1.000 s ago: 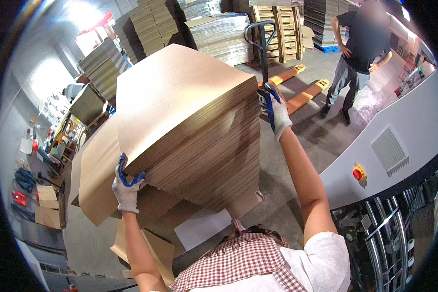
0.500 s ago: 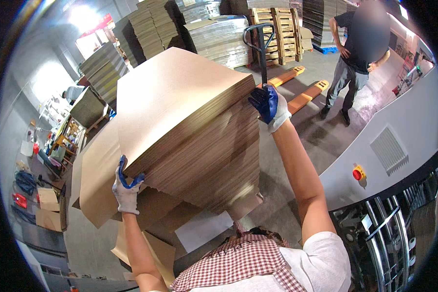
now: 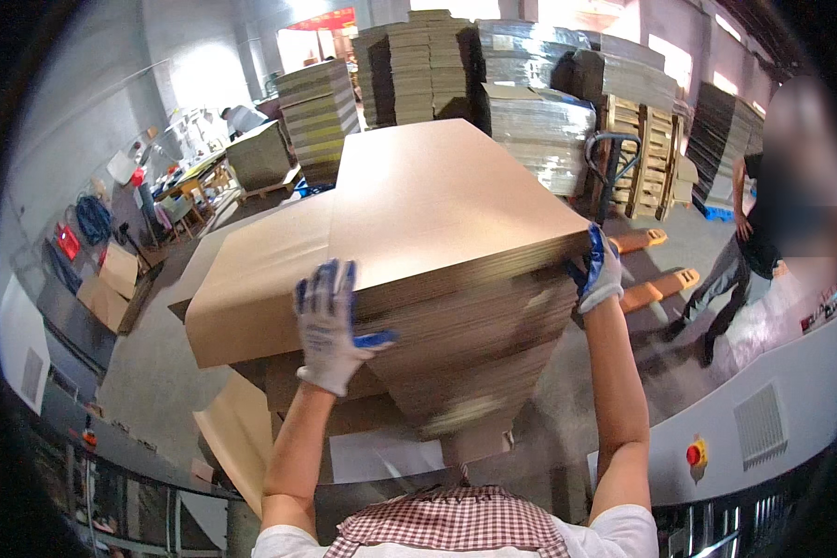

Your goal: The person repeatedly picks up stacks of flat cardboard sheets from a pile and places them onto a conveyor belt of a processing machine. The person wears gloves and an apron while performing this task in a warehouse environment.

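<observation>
A tall stack of brown cardboard sheets stands in front of me, its layered edges facing me. My left hand, in a white glove with blue palm coating, is at the stack's near left corner. Its fingers are spread and point upward, with the thumb out along the layered side. At the near right corner, my right hand, gloved the same way, lies against the sheet edges with fingers up and thumb apart. Lower cardboard sheets spread out left of the stack.
Behind the stack, orange forks of a pallet jack lie on the floor, near wooden pallets. A person stands at the right. A grey machine panel with a red knob is at the near right. Wrapped stacks stand farther back.
The view has turned, so the stack appears farther right. My left hand has opened from its hold on the near left corner, fingers now spread. My right hand stays by the right corner.
</observation>
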Available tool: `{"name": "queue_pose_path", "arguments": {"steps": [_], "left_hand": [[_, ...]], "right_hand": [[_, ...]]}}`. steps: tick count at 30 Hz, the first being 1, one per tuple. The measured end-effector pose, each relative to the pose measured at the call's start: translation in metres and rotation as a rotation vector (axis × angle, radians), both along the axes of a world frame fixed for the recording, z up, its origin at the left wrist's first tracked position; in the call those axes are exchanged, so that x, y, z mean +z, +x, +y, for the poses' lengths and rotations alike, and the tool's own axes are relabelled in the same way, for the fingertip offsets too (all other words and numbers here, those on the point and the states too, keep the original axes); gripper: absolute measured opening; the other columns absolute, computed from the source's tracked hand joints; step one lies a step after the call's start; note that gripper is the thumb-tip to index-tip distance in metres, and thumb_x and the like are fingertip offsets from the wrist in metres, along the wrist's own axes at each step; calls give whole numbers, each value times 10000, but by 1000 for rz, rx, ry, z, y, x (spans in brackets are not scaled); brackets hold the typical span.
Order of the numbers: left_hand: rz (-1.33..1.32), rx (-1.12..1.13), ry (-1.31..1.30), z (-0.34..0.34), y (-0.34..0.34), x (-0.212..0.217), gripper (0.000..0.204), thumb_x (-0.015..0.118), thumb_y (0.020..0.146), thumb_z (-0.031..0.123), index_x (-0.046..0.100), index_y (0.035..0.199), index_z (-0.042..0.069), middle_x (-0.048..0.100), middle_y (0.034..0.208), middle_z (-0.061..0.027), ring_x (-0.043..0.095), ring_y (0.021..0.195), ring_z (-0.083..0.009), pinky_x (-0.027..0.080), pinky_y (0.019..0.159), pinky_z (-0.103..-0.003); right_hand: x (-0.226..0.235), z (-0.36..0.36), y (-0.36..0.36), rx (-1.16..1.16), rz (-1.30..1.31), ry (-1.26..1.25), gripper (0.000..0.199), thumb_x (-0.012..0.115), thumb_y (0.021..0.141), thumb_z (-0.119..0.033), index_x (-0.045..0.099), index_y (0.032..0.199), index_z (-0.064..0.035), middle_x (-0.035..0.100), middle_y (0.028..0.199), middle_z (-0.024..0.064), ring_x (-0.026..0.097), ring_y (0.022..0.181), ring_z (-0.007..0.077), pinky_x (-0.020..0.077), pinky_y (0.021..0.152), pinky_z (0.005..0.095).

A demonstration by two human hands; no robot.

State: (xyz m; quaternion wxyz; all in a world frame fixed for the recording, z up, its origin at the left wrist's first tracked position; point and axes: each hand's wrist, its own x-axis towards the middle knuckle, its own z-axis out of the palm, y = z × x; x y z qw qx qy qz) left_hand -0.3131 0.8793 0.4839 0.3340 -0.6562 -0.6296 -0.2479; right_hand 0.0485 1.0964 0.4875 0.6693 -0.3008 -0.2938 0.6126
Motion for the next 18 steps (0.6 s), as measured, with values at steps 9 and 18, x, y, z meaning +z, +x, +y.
{"name": "queue_pose_path", "arguments": {"steps": [9, 18], "left_hand": [[201, 157, -268, 73, 108, 9, 866, 556, 839, 638, 328, 1466, 85, 451, 1345, -190, 435, 1262, -331, 200, 1104, -591], [343, 197, -286, 88, 106, 12, 601, 620, 856, 236, 414, 1395, 68, 532, 1197, -146, 534, 1098, -271, 402, 933, -476]], "right_hand": [[13, -5, -4, 29, 9, -30, 410, 633, 895, -341, 565, 1239, -128, 603, 1190, 54, 581, 1035, 253, 520, 819, 432], [12, -27, -2, -892, -1230, 555, 972, 776, 721, -476, 307, 1468, -67, 270, 1527, 143, 247, 1402, 355, 170, 1139, 544]]}}
